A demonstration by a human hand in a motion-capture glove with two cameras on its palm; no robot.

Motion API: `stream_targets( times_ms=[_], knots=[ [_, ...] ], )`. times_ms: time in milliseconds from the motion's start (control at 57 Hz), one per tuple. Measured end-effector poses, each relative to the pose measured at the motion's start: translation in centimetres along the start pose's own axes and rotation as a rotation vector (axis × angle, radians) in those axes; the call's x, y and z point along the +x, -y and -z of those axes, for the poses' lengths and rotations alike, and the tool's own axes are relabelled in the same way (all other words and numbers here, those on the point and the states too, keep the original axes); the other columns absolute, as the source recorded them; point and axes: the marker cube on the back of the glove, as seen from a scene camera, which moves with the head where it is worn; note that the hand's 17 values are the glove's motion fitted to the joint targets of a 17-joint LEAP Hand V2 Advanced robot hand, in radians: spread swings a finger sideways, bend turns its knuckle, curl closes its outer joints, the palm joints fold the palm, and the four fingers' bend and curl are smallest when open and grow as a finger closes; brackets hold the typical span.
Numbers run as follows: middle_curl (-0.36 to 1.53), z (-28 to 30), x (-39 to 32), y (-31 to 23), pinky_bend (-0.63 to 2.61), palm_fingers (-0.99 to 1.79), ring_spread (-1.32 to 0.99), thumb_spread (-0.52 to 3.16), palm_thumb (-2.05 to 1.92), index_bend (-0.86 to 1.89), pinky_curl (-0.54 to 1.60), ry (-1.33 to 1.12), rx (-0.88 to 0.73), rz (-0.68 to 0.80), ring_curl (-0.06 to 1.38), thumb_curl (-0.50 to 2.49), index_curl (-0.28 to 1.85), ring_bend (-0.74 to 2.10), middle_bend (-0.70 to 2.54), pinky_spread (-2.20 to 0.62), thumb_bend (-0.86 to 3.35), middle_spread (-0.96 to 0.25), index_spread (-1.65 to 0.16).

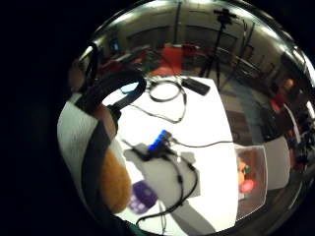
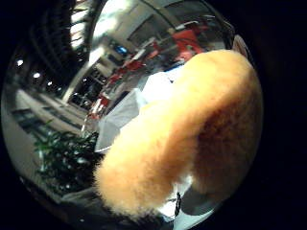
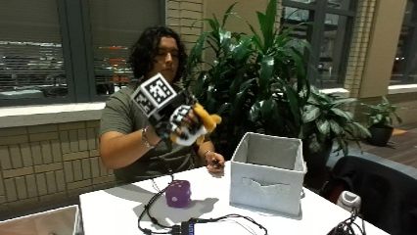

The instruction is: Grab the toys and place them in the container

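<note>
A person sits behind a white desk (image 3: 117, 208) with big green plants (image 3: 273, 78) behind them. On the desk stands a grey cloth box (image 3: 268, 174), open at the top, and it is the biggest thing there. It sits near the desk's edge on the side away from the raised arm. The person's right hand (image 3: 174, 123) is up in the air, well above the desk and off to the side of the box. Its fingers are curled round a fuzzy orange toy (image 3: 203, 121), and part of the toy sticks out past the hand toward the box. In the thumb side palm view the orange toy (image 2: 192, 134) is very close and fills much of the picture. The person's bare hand (image 3: 215, 164) rests on the desk just beside the box, so the two hands are well apart. A small purple toy (image 3: 178, 193) stands on the desk, near the box but not touching it. Black cables (image 3: 215, 223) lie on the desk in front of the purple toy, with a small dark gadget with blue on it (image 1: 158, 142) among them.
</note>
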Motion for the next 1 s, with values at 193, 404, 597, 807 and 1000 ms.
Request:
stream_targets(
  times_ms=[193,404,597,807,1000],
  knots=[
    [0.68,4.6,-15.5,2.4,0.96,0.98,-0.51,0.81,0.58,0.38,0.47,0.201,0.006,0.260,0.47,0.73,0.73,0.94,0.76,-0.39,0.17,-0.45,-0.51],
    [0.76,2.1,-26.7,9.4,1.02,0.94,-0.51,0.75,0.56,0.40,0.50,0.128,-0.042,0.449,0.52,0.81,0.87,0.98,0.79,-0.39,0.13,-0.46,-0.54],
    [0.80,-0.2,-29.9,12.5,0.95,0.46,-0.48,0.83,0.48,0.34,0.50,0.060,-0.358,0.272,0.56,0.83,0.97,0.96,0.72,-0.32,0.05,-0.46,-0.53],
    [0.61,-1.9,-28.2,10.5,0.92,-0.30,-0.17,1.16,0.24,0.14,0.42,-0.027,-0.588,0.358,0.33,0.63,0.77,0.23,0.28,-0.01,-0.03,-0.18,-0.42],
    [0.52,-1.1,-20.0,5.0,0.82,-0.01,-0.10,1.27,0.20,0.18,0.38,-0.162,-0.523,0.421,0.30,0.52,0.67,0.21,0.18,0.05,-0.02,-0.10,-0.39]
  ],
)
